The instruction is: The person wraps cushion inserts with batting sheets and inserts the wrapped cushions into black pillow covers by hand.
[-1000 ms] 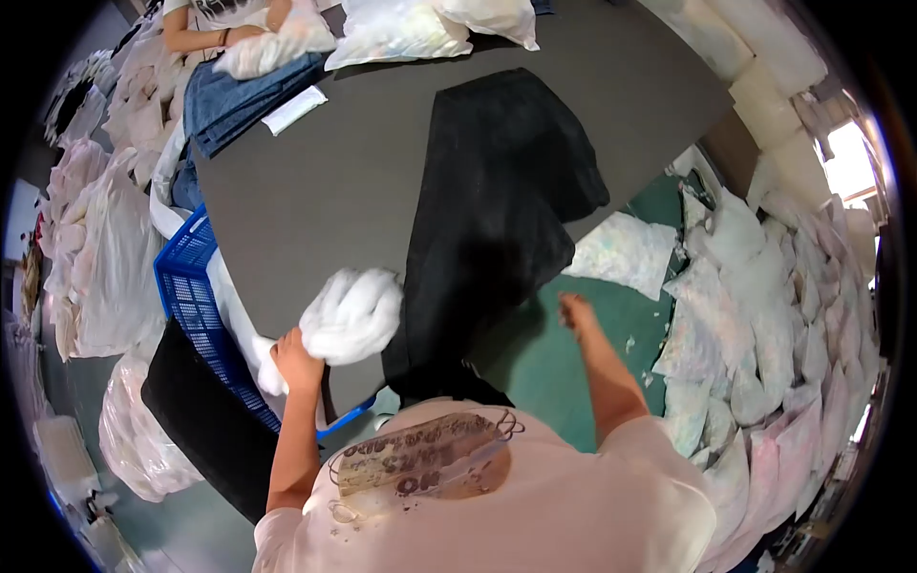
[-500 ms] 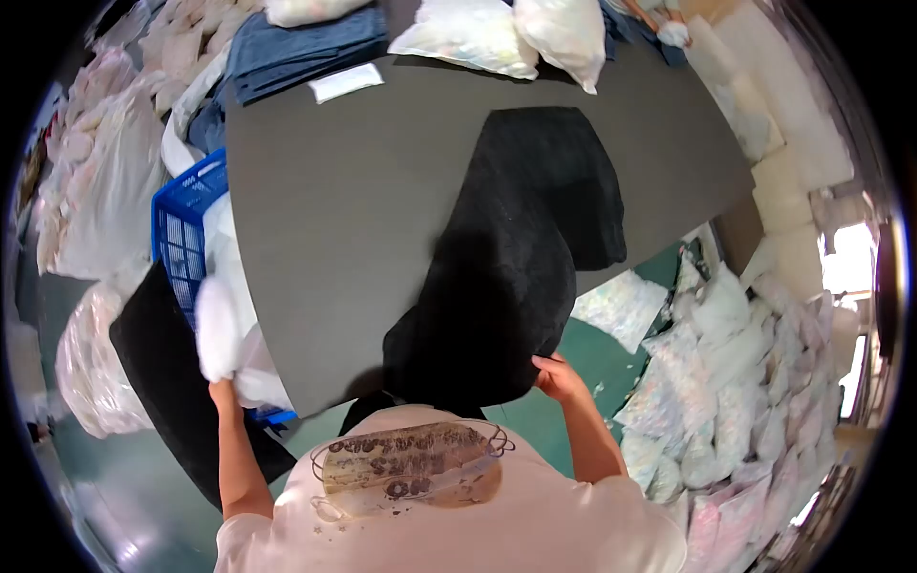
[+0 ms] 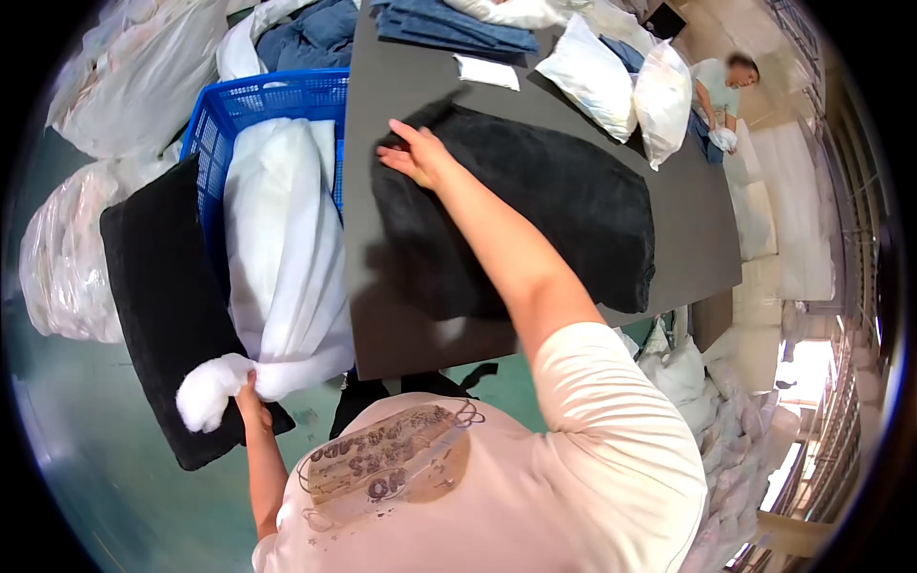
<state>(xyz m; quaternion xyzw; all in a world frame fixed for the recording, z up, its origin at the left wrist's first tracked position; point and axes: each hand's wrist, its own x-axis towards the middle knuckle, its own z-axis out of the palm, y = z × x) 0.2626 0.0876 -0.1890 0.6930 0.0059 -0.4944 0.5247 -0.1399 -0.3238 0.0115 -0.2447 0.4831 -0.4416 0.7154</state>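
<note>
At the lower left, my left hand (image 3: 250,406) is closed around a bunched end of white fluffy batting (image 3: 212,390). A long length of white batting (image 3: 282,229) rises from there into the blue plastic crate (image 3: 212,129). My right hand (image 3: 418,158) reaches across the table, fingers spread, at the left edge of a black cloth cover (image 3: 544,191). Whether its fingertips touch the cloth I cannot tell. The cover lies fairly flat on the grey table (image 3: 411,349). Beside the crate leans a black cushion-like piece (image 3: 158,258), close to my left hand.
Folded blue fabric (image 3: 449,27), a small white packet (image 3: 487,73) and stuffed white pillows (image 3: 587,81) lie along the table's far side. Another person (image 3: 721,95) is at the far right. Plastic-wrapped bundles (image 3: 72,253) stand at the left, with piled white bags (image 3: 735,420) at lower right.
My right hand has left the cloth's near edge and moved to its far left side. The black cover now lies spread sideways across the table. My left hand has lowered, still holding the batting.
</note>
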